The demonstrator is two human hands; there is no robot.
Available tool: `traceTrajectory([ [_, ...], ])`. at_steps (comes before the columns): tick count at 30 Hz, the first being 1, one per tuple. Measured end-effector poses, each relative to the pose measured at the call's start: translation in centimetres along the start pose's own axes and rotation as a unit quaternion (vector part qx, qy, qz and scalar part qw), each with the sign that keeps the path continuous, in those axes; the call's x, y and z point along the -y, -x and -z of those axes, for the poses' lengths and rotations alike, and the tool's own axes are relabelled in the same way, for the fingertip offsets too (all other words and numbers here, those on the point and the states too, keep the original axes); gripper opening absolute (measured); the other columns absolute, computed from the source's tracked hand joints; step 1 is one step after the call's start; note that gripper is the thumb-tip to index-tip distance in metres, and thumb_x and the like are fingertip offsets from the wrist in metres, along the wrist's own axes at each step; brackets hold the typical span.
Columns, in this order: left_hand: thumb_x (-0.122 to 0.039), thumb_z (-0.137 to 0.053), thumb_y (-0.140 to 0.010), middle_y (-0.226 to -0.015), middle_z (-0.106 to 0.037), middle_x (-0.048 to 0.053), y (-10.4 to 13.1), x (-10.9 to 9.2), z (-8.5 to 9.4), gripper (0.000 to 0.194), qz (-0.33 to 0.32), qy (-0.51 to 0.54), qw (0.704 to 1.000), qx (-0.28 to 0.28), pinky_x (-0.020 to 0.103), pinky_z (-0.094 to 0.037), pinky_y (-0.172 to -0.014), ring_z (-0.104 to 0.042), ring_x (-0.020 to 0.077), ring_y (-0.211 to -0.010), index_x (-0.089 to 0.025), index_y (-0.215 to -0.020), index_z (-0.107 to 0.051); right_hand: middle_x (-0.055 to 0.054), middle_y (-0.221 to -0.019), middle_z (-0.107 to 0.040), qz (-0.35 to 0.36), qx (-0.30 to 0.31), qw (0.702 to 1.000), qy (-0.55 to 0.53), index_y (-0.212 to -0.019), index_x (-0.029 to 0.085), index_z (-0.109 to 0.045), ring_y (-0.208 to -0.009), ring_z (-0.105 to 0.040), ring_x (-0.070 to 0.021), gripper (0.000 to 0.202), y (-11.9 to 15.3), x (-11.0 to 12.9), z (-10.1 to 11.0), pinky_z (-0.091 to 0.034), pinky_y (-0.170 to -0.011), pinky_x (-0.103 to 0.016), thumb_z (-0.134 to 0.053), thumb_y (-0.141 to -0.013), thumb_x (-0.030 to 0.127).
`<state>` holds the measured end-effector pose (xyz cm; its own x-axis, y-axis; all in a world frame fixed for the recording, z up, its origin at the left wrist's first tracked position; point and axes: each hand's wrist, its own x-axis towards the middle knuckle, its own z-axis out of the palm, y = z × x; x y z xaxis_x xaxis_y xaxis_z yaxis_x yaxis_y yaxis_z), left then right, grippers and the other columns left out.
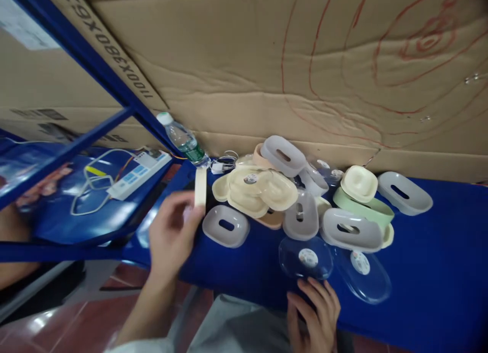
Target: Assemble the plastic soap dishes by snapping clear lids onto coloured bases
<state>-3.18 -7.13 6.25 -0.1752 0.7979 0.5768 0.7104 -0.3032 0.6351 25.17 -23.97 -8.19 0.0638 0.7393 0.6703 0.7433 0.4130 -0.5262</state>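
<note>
My left hand (173,231) grips a cream plastic dish (200,188), seen edge-on and upright. Close by on the blue table lies a grey oval soap dish (238,236) with a slot in its middle. My right hand (316,312) is at the table's front edge, its fingers apart and holding nothing. Its fingertips are at the near rim of a clear lid (290,256) with a round sticker; whether they touch it I cannot tell. Another clear lid (371,284) lies to the right. Cream trays and lids (247,205) are heaped in the middle.
A water bottle (183,139) leans at the back, near a white cable (218,167). More dishes, including a green one (360,205) and a grey one (415,198), lie right. Cardboard (236,53) walls the back. Left are a blue frame (99,129), power strip (139,175) and another person's arm (15,231).
</note>
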Motion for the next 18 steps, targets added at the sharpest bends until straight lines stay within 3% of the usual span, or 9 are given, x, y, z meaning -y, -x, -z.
traceTrajectory([
  [2,-0.030,-0.069,-0.077,-0.107,-0.082,0.000,3.9,-2.4,1.2,0.074,-0.037,0.007,0.999,-0.005,0.062,-0.065,-0.069,-0.076,0.0356,-0.081,-0.058,-0.145,-0.064,-0.011,-0.142,-0.069,-0.042,-0.009,0.997,-0.059,-0.138,0.035,-0.069,-0.120,-0.073,-0.0367,0.056,0.0,0.0,-0.3,-0.065,-0.094,-0.059,-0.075,-0.087,0.014],
  [4,-0.023,-0.070,-0.067,-0.111,-0.085,-0.002,7.4,-3.9,0.8,0.089,-0.141,0.025,0.980,0.137,0.060,-0.065,-0.061,-0.077,0.0364,-0.078,-0.065,-0.145,-0.060,-0.014,-0.160,-0.054,-0.045,-0.004,0.992,-0.115,-0.153,0.034,-0.058,-0.120,-0.074,-0.0349,0.073,-0.8,0.2,-0.4,-0.071,-0.086,-0.053,-0.077,-0.085,0.012],
  [5,-0.019,-0.073,-0.065,-0.115,-0.084,-0.002,8.8,-4.4,0.1,0.088,-0.217,0.007,0.952,0.215,0.054,-0.068,-0.060,-0.079,0.0342,-0.079,-0.063,-0.141,-0.065,-0.014,-0.166,-0.048,-0.029,0.004,0.991,-0.128,-0.157,0.035,-0.054,-0.121,-0.074,-0.0335,0.078,-1.4,0.3,-0.4,-0.072,-0.085,-0.051,-0.076,-0.086,0.012],
  [6,-0.016,-0.075,-0.063,-0.117,-0.084,-0.002,10.0,-4.7,-0.8,0.084,-0.283,-0.013,0.924,0.258,0.049,-0.070,-0.061,-0.080,0.0323,-0.080,-0.061,-0.134,-0.072,-0.013,-0.169,-0.045,-0.002,0.017,0.992,-0.127,-0.158,0.037,-0.053,-0.124,-0.074,-0.0326,0.079,-2.2,0.3,-0.3,-0.072,-0.086,-0.049,-0.074,-0.087,0.012],
  [8,-0.012,-0.078,-0.065,-0.118,-0.084,-0.001,11.7,-5.0,-2.7,0.068,-0.364,-0.054,0.877,0.308,0.040,-0.073,-0.064,-0.080,0.0276,-0.081,-0.054,-0.119,-0.081,-0.012,-0.165,-0.051,0.048,0.074,0.992,-0.092,-0.157,0.036,-0.056,-0.130,-0.071,-0.0324,0.072,-4.0,0.2,0.0,-0.072,-0.090,-0.045,-0.070,-0.090,0.014],
  [10,-0.018,-0.080,-0.073,-0.110,-0.085,0.001,12.7,-4.9,-4.1,0.046,-0.373,-0.073,0.871,0.313,0.038,-0.073,-0.064,-0.078,0.0240,-0.077,-0.045,-0.110,-0.085,-0.012,-0.152,-0.064,0.089,0.151,0.983,-0.061,-0.155,0.032,-0.060,-0.129,-0.072,-0.0307,0.063,-5.5,-0.2,0.6,-0.071,-0.094,-0.043,-0.063,-0.094,0.016],
  [12,-0.026,-0.079,-0.081,-0.108,-0.085,0.003,12.9,-4.7,-4.3,0.031,-0.369,-0.077,0.873,0.311,0.038,-0.073,-0.066,-0.078,0.0231,-0.077,-0.042,-0.107,-0.085,-0.012,-0.139,-0.073,0.116,0.202,0.971,-0.059,-0.153,0.028,-0.062,-0.123,-0.076,-0.0271,0.057,-6.4,-0.7,1.4,-0.070,-0.097,-0.040,-0.057,-0.098,0.016],
  [15,-0.033,-0.076,-0.088,-0.119,-0.083,0.003,11.9,-3.6,-2.6,0.032,-0.384,-0.066,0.869,0.305,0.036,-0.073,-0.076,-0.081,0.0233,-0.091,-0.044,-0.117,-0.083,-0.011,-0.126,-0.077,0.108,0.195,0.972,-0.071,-0.144,0.026,-0.068,-0.113,-0.079,-0.0247,0.044,-5.9,-1.0,2.2,-0.070,-0.095,-0.036,-0.062,-0.101,0.018],
  [18,-0.027,-0.071,-0.092,-0.119,-0.083,0.002,10.3,-1.7,-0.2,0.048,-0.312,-0.070,0.909,0.266,0.042,-0.072,-0.081,-0.081,0.0256,-0.100,-0.046,-0.136,-0.073,-0.010,-0.114,-0.078,0.054,0.155,0.982,-0.096,-0.126,0.027,-0.075,-0.102,-0.080,-0.0238,0.030,-4.6,-0.3,2.4,-0.070,-0.088,-0.034,-0.072,-0.097,0.020],
])
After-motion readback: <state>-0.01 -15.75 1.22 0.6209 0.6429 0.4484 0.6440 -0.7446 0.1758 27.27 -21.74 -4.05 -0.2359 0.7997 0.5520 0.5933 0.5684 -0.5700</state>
